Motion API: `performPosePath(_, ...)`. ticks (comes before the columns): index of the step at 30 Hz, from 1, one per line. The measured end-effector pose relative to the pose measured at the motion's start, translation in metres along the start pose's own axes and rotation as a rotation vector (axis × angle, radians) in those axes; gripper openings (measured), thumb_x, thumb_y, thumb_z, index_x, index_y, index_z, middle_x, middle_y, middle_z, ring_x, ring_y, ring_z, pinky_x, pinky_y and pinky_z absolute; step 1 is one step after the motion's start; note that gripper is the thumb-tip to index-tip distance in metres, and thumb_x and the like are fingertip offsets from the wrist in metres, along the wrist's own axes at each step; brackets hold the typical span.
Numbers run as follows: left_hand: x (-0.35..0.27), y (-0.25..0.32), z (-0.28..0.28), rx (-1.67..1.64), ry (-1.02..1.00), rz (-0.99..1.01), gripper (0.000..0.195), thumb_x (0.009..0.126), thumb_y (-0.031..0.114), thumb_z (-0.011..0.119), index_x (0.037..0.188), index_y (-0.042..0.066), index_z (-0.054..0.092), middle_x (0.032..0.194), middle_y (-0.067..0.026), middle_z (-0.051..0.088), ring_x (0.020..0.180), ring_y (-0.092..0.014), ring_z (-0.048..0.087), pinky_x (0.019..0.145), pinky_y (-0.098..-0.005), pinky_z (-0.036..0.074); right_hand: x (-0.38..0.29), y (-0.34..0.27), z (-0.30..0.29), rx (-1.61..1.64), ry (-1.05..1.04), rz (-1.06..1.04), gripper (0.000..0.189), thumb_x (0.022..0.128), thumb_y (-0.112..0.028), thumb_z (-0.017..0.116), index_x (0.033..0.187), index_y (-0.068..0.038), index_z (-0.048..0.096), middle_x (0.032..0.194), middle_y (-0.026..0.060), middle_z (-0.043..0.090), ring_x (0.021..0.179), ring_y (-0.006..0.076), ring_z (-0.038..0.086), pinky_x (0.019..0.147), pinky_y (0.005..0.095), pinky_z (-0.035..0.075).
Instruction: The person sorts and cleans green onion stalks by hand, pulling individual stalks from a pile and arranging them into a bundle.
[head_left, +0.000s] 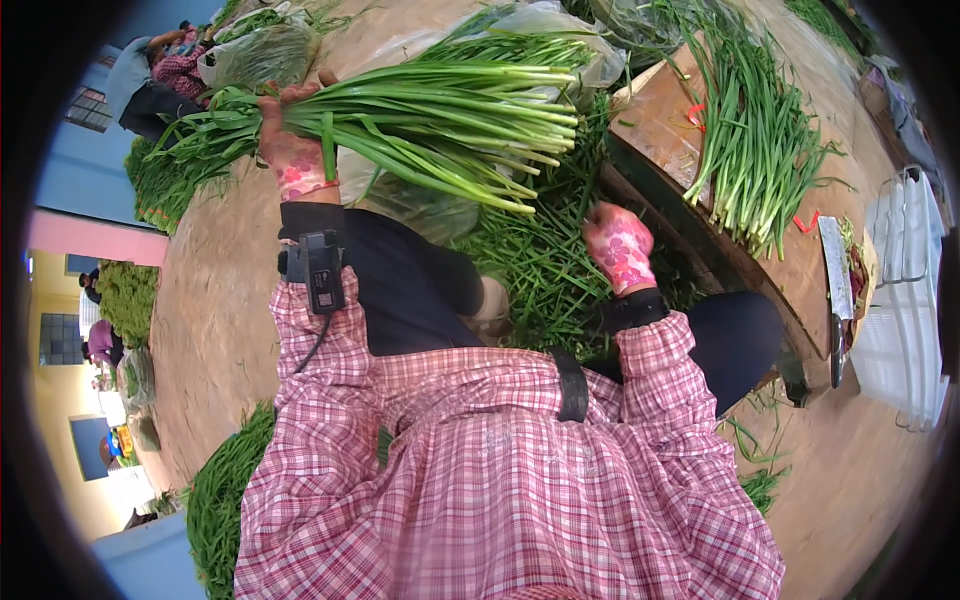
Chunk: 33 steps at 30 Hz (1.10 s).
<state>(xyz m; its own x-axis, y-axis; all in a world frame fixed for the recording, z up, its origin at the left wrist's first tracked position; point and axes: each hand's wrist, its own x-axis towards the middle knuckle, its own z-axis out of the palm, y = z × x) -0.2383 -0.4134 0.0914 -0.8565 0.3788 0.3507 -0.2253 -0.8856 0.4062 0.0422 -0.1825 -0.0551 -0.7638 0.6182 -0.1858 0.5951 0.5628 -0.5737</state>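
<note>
My left hand (289, 142), in a flower-patterned fingerless glove, is closed round a bunch of long green leafy stalks (450, 112). Their pale cut ends point right. My right hand (619, 244), gloved alike, hangs over loose green trimmings (540, 262) between my knees; its fingers look curled, slightly blurred, and whether they pinch anything cannot be told. Right of it, on a low wooden table (652, 112), lies another heap of green stalks (757, 150) with red ties (806, 221) near it. A cleaver (836, 270) with a black handle rests at the table's near end.
White plastic crates (904, 330) stand beyond the table at the right. Clear plastic bags (600, 67) with greens lie ahead. More bundled greens (229, 495) are at the lower left and upper left. People (154, 82) are bent over at the upper left, beside a filled bag (262, 56).
</note>
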Motion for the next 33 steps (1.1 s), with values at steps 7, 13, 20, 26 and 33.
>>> performPosePath(7, -0.001, -0.005, 0.000, 0.048, 0.027, -0.006, 0.020, 0.091, 0.022, 0.057, 0.099, 0.004, 0.057, 0.076, -0.0073, 0.058, 0.081, -0.027, 0.055, 0.099, -0.0513, 0.038, 0.000, -0.060, -0.029, 1.016, -0.193, -0.185, 0.037, 0.084, -0.019, 0.068, 0.117, -0.003, 0.060, 0.111, 0.0087, 0.065, 0.102, 0.0175, 0.059, 0.090, 0.0298, 0.046)
performPosePath(13, -0.015, -0.035, 0.015, 0.037, 0.032, -0.060, 0.022, 0.087, 0.019, 0.063, 0.103, 0.005, 0.056, 0.076, -0.0047, 0.056, 0.079, -0.023, 0.055, 0.101, -0.0483, 0.038, 0.033, -0.040, 0.017, 0.556, 0.098, -0.586, 0.026, 0.083, -0.009, 0.067, 0.108, -0.003, 0.063, 0.100, 0.0073, 0.066, 0.092, 0.0175, 0.061, 0.080, 0.0308, 0.050)
performPosePath(20, -0.013, -0.015, -0.005, 0.038, -0.008, -0.040, 0.022, 0.087, 0.018, 0.064, 0.103, 0.005, 0.056, 0.079, -0.0058, 0.056, 0.084, -0.024, 0.053, 0.099, -0.0468, 0.038, 0.024, 0.015, 0.008, 1.271, -0.191, 0.051, 0.018, 0.082, -0.010, 0.065, 0.098, -0.001, 0.067, 0.084, 0.0055, 0.066, 0.075, 0.0142, 0.061, 0.067, 0.0247, 0.049)
performPosePath(26, -0.013, -0.016, -0.003, 0.060, 0.016, 0.016, 0.022, 0.087, 0.019, 0.064, 0.104, 0.007, 0.059, 0.079, -0.0062, 0.056, 0.085, -0.025, 0.054, 0.099, -0.0468, 0.037, -0.022, -0.053, -0.018, 0.544, 0.305, -0.450, 0.012, 0.078, -0.013, 0.068, 0.087, -0.008, 0.072, 0.076, 0.0113, 0.065, 0.079, 0.0296, 0.064, 0.073, 0.0365, 0.050)
performPosePath(33, -0.031, -0.047, 0.011, 0.000, 0.033, -0.069, 0.021, 0.087, 0.023, 0.064, 0.104, 0.010, 0.062, 0.079, -0.0052, 0.058, 0.082, -0.022, 0.056, 0.102, -0.0488, 0.037, -0.021, -0.085, -0.004, 0.788, -0.177, -0.149, 0.017, 0.079, -0.016, 0.067, 0.087, -0.002, 0.072, 0.062, 0.0099, 0.064, 0.056, 0.0166, 0.060, 0.057, 0.0298, 0.048)
